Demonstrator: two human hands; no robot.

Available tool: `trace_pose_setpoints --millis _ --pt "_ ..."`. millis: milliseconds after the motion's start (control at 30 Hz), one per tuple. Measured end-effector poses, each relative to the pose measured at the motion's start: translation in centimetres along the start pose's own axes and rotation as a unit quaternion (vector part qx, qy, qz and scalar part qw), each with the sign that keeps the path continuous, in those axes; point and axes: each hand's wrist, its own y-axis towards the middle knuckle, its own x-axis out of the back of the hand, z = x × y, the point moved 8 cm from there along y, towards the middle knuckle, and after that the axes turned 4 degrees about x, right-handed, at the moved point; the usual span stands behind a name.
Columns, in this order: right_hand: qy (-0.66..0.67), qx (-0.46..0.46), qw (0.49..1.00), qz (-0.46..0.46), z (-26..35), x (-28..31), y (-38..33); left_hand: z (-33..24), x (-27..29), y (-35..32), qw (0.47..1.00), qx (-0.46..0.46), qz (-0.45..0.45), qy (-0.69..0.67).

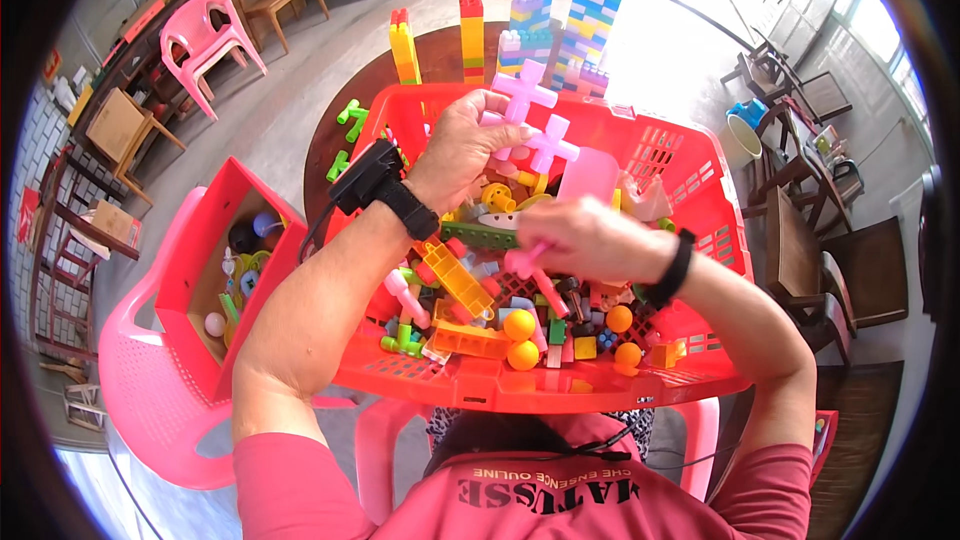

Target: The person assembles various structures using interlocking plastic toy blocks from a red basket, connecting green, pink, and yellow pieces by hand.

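Note:
My left hand (460, 152), with a black strap and small black box at its wrist, grips joined pink cross-shaped pipe connectors (526, 92) above the far part of a red plastic basket (590, 392). My right hand (605, 238) is closed around a pink pipe connector (521, 262) over the basket's middle; motion blurs its fingers slightly. Mixed toy pieces fill the basket beneath both hands. Among them lie an orange-yellow ladder-like strip (458, 280), a dark green strip (480, 235), orange balls (519, 325) and a pale pink panel (588, 177).
Behind the basket, block towers (590, 15) stand on a round brown table (440, 50), with green connectors (352, 118) at its left. A red box of toys (190, 315) rests on a pink chair (150, 380) to my left. Wooden chairs (800, 250) stand at right.

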Motion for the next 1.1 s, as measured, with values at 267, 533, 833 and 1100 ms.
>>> trace_pose_setpoints --millis 267,533,833,1100 --pt "0.236 -0.115 0.876 -0.405 -1.7 12.3 -6.9 -1.3 -1.2 -1.0 0.998 -0.051 -0.002 -0.043" --pt "0.183 -0.106 0.900 -0.381 -2.2 10.8 -6.6 -1.5 -3.0 -2.2 0.996 -0.061 0.023 -0.060" --pt "0.170 -0.078 0.917 -0.352 -1.8 9.4 -5.5 -1.2 -3.6 -2.8 0.993 -0.063 0.006 -0.096" --pt "0.260 -0.120 0.896 -0.339 -2.1 8.2 -5.2 -1.9 -4.3 -3.5 0.990 -0.118 0.010 -0.083"
